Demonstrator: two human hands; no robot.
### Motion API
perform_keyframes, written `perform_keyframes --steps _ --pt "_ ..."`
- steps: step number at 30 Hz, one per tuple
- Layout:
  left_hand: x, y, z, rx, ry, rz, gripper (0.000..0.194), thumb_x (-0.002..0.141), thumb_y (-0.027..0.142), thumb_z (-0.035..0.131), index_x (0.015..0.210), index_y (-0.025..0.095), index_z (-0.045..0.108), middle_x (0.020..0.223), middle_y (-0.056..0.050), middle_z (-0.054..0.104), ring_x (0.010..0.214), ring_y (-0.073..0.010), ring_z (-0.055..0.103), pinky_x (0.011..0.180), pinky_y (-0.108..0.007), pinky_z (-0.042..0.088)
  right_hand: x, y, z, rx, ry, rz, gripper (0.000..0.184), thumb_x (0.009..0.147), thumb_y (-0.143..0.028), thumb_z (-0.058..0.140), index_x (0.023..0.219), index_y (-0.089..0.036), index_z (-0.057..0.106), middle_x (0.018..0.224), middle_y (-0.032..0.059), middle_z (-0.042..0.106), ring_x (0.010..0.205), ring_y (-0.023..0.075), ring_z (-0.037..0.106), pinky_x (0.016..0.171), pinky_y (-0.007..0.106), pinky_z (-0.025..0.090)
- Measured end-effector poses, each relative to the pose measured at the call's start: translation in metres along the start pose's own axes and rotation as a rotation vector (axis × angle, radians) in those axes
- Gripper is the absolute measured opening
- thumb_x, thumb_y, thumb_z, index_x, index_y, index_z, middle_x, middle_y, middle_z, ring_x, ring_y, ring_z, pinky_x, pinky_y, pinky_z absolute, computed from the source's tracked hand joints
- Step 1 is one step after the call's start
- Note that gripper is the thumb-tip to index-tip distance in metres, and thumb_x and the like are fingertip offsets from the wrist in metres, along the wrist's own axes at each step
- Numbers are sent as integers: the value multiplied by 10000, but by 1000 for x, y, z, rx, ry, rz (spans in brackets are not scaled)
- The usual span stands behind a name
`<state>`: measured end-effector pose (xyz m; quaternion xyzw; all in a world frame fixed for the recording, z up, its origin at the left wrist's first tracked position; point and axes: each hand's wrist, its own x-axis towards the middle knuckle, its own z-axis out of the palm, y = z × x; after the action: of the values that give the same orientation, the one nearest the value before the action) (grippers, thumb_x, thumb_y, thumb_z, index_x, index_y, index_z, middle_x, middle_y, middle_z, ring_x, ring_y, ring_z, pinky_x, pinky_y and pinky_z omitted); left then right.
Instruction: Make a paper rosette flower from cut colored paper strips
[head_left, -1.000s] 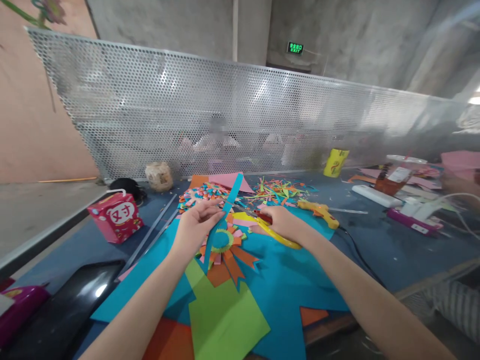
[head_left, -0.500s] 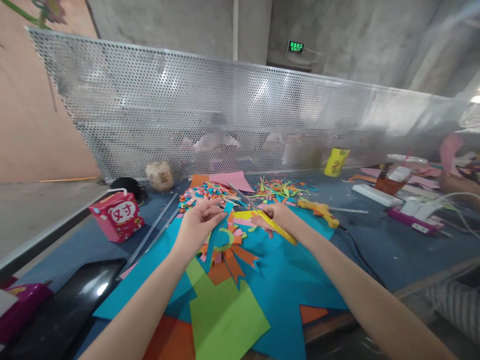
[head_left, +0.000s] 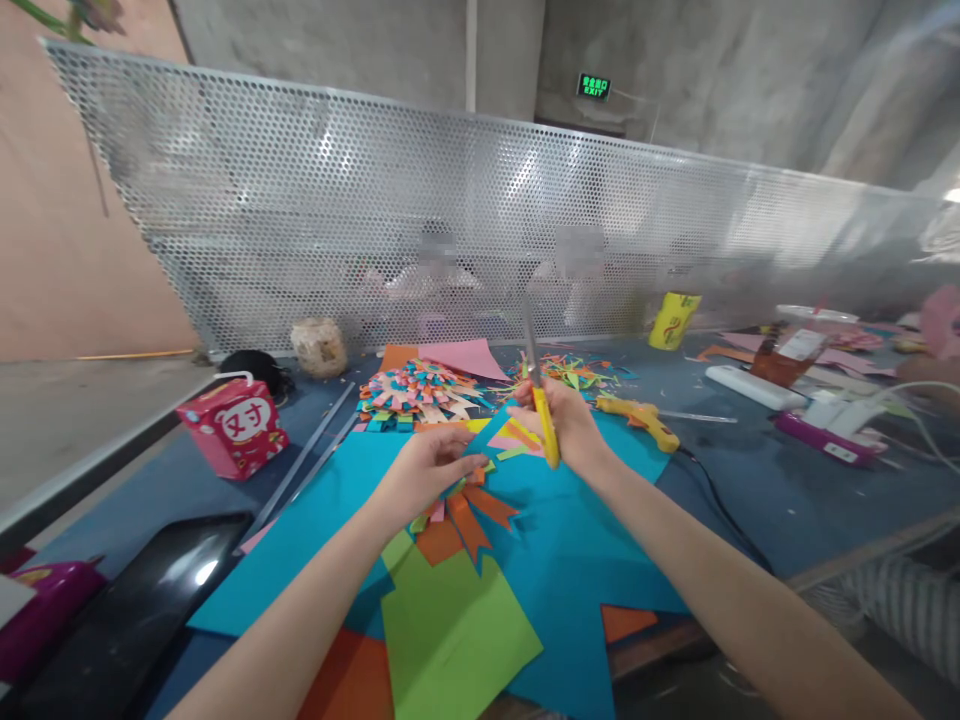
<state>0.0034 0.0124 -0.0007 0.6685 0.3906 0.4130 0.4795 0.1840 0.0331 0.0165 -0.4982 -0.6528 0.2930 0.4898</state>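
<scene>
My right hand (head_left: 564,425) grips yellow-handled scissors (head_left: 541,405), blades pointing up and away. My left hand (head_left: 426,470) rests on a paper rosette (head_left: 461,505) of orange, pink and green strips, its fingers pinched over the piece; what they hold is hidden. The rosette lies on a large blue paper sheet (head_left: 570,540), with a green sheet (head_left: 450,640) overlapping the near side. A second multicoloured rosette (head_left: 416,392) lies farther back.
A red drink carton (head_left: 234,425) stands at left, with a black tablet (head_left: 142,610) nearer. A yellow glue gun (head_left: 637,418), paper scraps (head_left: 570,375), a yellow cup (head_left: 673,322) and a power strip (head_left: 750,388) lie at right. A perforated metal screen (head_left: 450,220) backs the table; people sit behind it.
The long blue strip held up by my left hand is gone from view; that hand dropped onto the rosette. My right hand swung the scissors from pointing left to pointing upward.
</scene>
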Motion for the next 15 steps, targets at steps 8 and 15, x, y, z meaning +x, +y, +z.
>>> perform_keyframes --steps 8,15 --pt "4 4 -12 -30 269 35 209 608 383 651 640 177 668 511 -17 613 479 -122 538 436 -201 387 -1 3 -18 -72 -2 -47 304 672 -476 545 730 -187 470 597 -27 470 509 97 451 472 224 366" --pt "6 3 -23 -212 565 41 338 552 431 683 731 147 647 660 -19 635 496 -86 495 424 -185 363 -8 8 -13 -408 -181 -119 292 660 -461 561 668 -179 487 631 -21 484 579 113 426 527 227 332"
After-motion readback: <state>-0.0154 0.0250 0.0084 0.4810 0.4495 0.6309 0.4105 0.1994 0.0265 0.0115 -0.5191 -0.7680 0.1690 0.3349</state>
